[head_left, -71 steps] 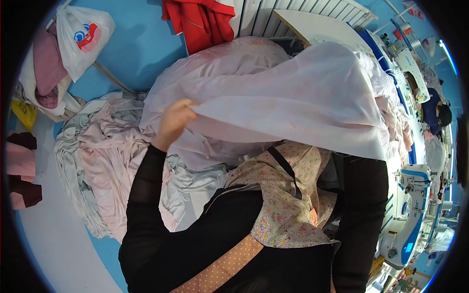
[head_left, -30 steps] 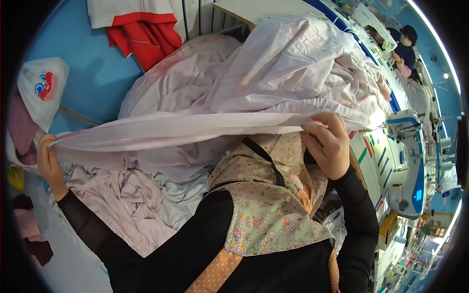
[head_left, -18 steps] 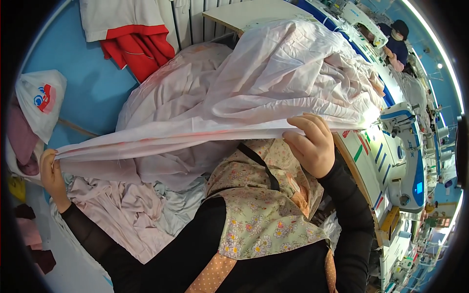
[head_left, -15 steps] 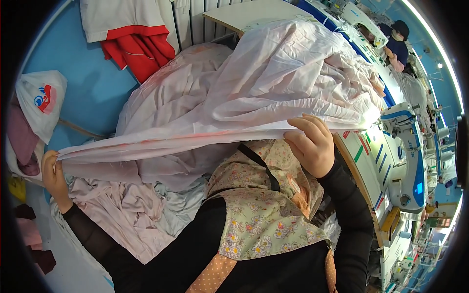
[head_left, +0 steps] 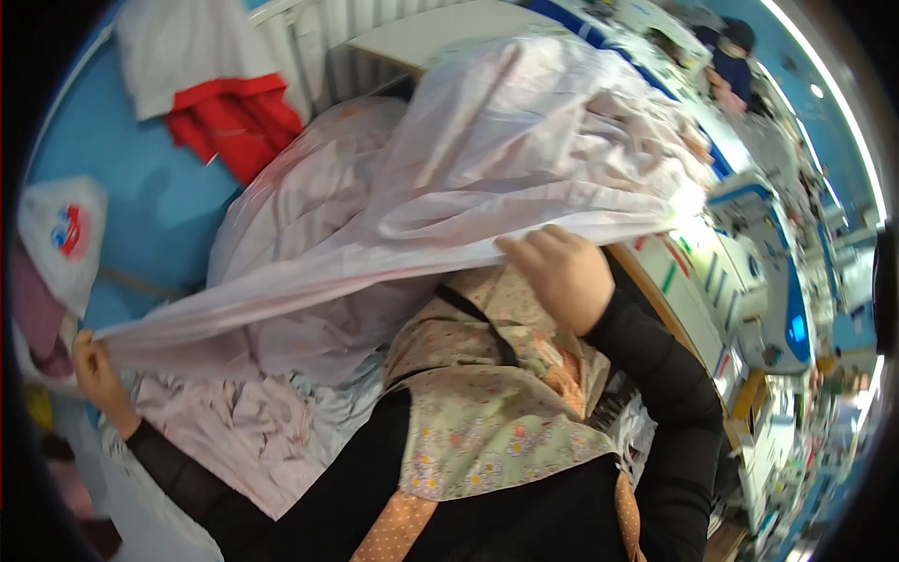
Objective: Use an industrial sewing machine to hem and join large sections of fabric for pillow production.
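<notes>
A long edge of pale pinkish-white fabric (head_left: pixel 375 251) runs taut across me from far left to the sewing machine (head_left: pixel 779 272) on the right. My left hand (head_left: pixel 97 377) pinches the cloth's left end, its fingers closed. Along the same edge, nearer the machine, my right hand (head_left: pixel 562 273) grips the fabric, knuckles up and slightly blurred. The bulk of the cloth is heaped in loose folds beyond my hands and over the table. Where the edge meets the machine, a bright light washes out the detail.
More pink and grey-blue cloth (head_left: pixel 220 431) lies below the stretched edge. At the left hangs a white plastic bag (head_left: pixel 64 239); a red and white garment (head_left: pixel 220 112) is farther back. The machine table (head_left: pixel 698 281) borders my right. A person (head_left: pixel 730 61) works at the far right.
My right hand has shifted left along the fabric edge, and its fingers have folded down onto it. My left hand still holds the end, now slightly lower in view. The whole view has shifted.
</notes>
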### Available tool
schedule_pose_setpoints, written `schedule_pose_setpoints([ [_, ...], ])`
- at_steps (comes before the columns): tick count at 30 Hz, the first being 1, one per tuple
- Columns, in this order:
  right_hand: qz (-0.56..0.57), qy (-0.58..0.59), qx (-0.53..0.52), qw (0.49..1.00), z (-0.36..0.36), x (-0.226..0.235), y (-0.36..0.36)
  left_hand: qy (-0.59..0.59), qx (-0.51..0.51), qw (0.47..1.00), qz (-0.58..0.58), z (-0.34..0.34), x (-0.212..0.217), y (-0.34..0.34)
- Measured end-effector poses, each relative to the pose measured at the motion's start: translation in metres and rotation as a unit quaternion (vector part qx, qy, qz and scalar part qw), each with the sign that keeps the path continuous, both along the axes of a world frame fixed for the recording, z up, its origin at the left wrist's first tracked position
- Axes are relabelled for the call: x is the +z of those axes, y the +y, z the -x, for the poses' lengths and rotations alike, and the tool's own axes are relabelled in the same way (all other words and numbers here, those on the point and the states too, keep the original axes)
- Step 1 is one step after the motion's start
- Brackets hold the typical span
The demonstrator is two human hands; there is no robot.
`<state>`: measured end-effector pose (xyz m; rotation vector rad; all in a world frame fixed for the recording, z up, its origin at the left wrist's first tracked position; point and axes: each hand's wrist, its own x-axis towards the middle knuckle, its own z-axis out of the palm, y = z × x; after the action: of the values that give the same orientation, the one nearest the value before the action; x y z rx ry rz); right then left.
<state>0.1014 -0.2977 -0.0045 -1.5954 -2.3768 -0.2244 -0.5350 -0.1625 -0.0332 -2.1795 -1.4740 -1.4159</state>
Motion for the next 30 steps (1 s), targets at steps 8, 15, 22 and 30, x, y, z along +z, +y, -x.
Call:
schedule_pose_setpoints([
  [8,-0.232,0.169,-0.124,0.95,-0.116,0.179,-0.045,-0.011,-0.339,0.94,0.026,-0.336,0.004,-0.024],
  [15,-0.257,0.095,-0.301,0.913,-0.102,0.172,-0.149,0.477,-0.602,0.623,0.146,-0.615,-0.036,-0.058],
  [22,0.082,0.739,-0.387,0.546,-0.017,-0.093,-0.198,0.287,-0.674,0.68,-0.029,-0.554,-0.074,-0.005],
  [30,0.12,0.818,-0.374,0.42,-0.061,-0.206,-0.189,0.161,-0.514,0.805,0.249,-0.657,-0.03,0.032],
])
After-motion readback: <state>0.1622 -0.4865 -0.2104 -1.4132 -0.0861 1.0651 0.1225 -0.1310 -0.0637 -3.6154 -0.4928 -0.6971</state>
